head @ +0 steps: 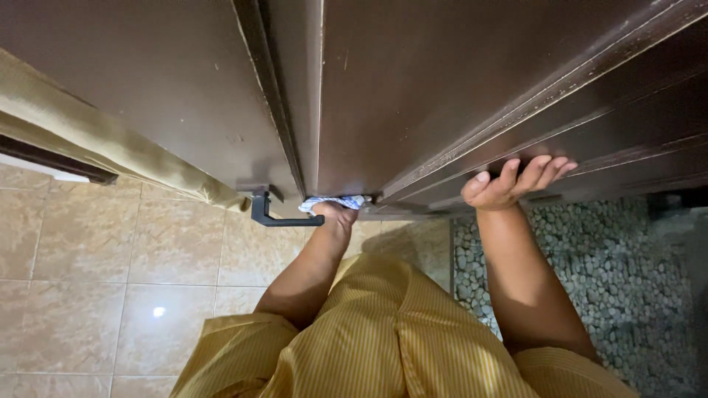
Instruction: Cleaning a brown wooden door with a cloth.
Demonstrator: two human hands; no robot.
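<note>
Beige floor tiles [96, 273] spread out on the left, a strip of grey pebbles [612, 295] lies on the right, and a dark brown wooden door [413, 88] fills the far half of the view, seen from above with its narrow edge turned toward the person. At that edge, the left hand [335, 217] is pressed up against the wood with a cloth [332, 202] bunched under it; the fingers are hidden behind the cloth and the door edge, so it looks closed around the rag, though the grip itself cannot be fully made out. The cloth is pale, blue and white in a small check, crumpled into a wad, and it sits right at the door's edge just beside the handle, touching the wood. The right hand [512, 180] is empty, its fingers curled over a raised moulding on the door's right face, seemingly to steady the door so that it does not swing while the other hand pushes against it. Just left of the cloth, a black lever handle [276, 214] sticks out from the door's other face, horizontal and untouched. Farther left, a yellowish curtain [88, 129] hangs along the wall. Nearest of all, the person's yellow striped garment [383, 332] covers the lower middle of the view.
</note>
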